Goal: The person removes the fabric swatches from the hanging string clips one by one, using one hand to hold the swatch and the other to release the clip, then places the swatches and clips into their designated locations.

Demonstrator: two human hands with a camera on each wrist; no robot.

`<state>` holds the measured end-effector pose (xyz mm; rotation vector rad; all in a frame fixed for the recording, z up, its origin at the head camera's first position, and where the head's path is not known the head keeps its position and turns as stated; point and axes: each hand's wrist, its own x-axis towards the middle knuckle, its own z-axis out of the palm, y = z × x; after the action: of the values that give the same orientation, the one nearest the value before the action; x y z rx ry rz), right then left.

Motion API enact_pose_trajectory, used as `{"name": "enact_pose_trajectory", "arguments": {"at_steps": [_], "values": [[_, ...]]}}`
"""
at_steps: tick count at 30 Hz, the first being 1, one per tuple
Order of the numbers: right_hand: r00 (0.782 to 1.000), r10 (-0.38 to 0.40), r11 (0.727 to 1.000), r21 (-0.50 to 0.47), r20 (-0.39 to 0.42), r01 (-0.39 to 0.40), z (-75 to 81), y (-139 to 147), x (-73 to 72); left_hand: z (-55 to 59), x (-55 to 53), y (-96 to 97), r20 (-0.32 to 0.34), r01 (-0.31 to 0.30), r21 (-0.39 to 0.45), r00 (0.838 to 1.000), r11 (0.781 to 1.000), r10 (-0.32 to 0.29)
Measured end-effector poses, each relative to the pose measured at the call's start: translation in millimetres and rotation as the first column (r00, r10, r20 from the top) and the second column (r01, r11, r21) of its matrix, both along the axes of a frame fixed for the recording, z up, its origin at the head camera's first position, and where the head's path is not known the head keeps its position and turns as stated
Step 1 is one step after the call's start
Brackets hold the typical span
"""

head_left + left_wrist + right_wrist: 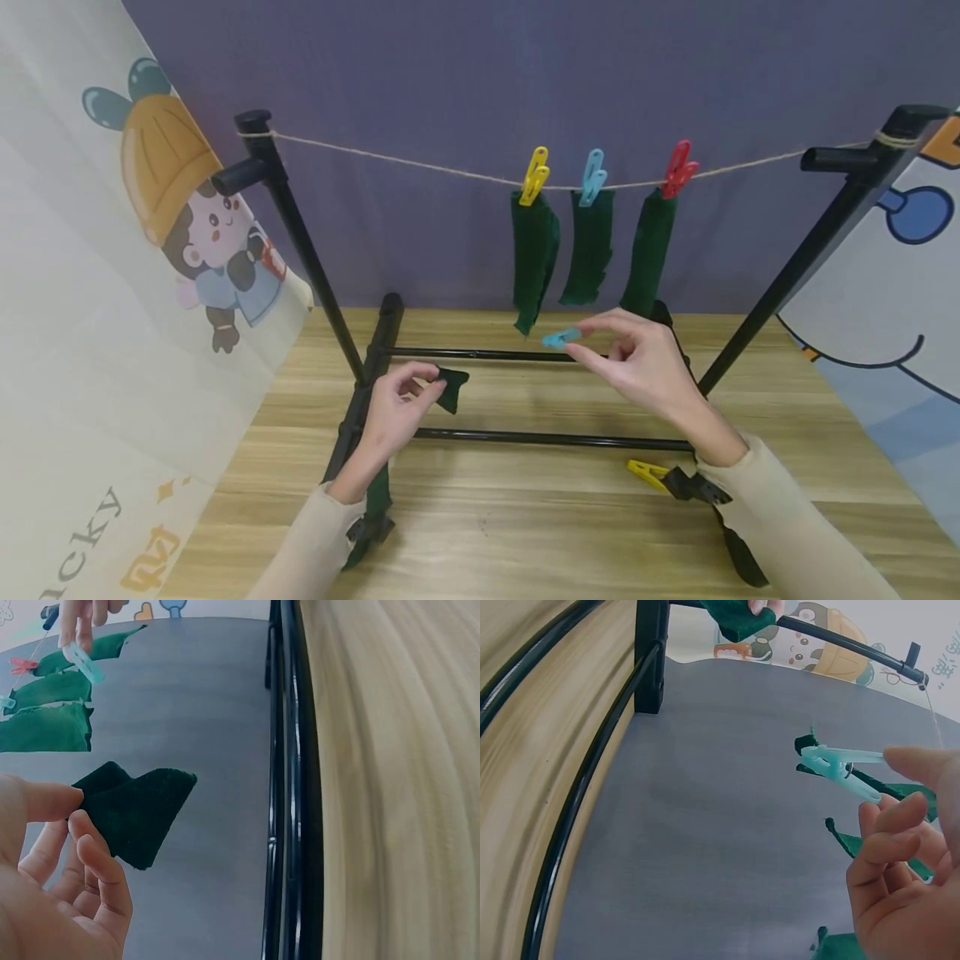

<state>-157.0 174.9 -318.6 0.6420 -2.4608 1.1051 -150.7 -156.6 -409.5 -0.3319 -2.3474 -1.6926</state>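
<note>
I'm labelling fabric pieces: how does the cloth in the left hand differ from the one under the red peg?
The held cloth is pinched in the left hand; the hung cloth is clipped to the line by the red peg. The held cloth looks folded and compact, while the hung cloth falls in a long strip. Both are dark green.

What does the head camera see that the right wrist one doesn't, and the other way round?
Only the head view shows the two yellow pegs and the red peg. Only the right wrist view clearly shows the little spring in the held blue peg. Both show the left hand holding green cloth, the right hand holding that blue peg, hanging cloths, string and black frame.
</note>
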Motion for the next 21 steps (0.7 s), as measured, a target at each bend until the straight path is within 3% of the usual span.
{"name": "enact_pose_trajectory", "arguments": {"at_steps": [6, 13, 21], "values": [[0.999, -0.009, 1.000, 0.005, 0.037, 0.009, -9.8, 6.8, 3.3, -2.7, 7.4, -1.7, 0.069, -0.013, -0.011, 0.997, 1.000, 0.014], [0.994, -0.010, 0.999, -0.036, 0.109, 0.014, -20.0, 14.1, 6.9, 20.2, 28.2, 2.9, 0.091, 0.007, -0.025, 0.996, 1.000, -0.004], [0.986, 0.031, 0.997, -0.077, 0.164, -0.019, -7.3, 12.3, 25.4, 18.2, 34.2, 0.4, 0.085, 0.021, -0.060, 0.996, 0.998, -0.016]]}}
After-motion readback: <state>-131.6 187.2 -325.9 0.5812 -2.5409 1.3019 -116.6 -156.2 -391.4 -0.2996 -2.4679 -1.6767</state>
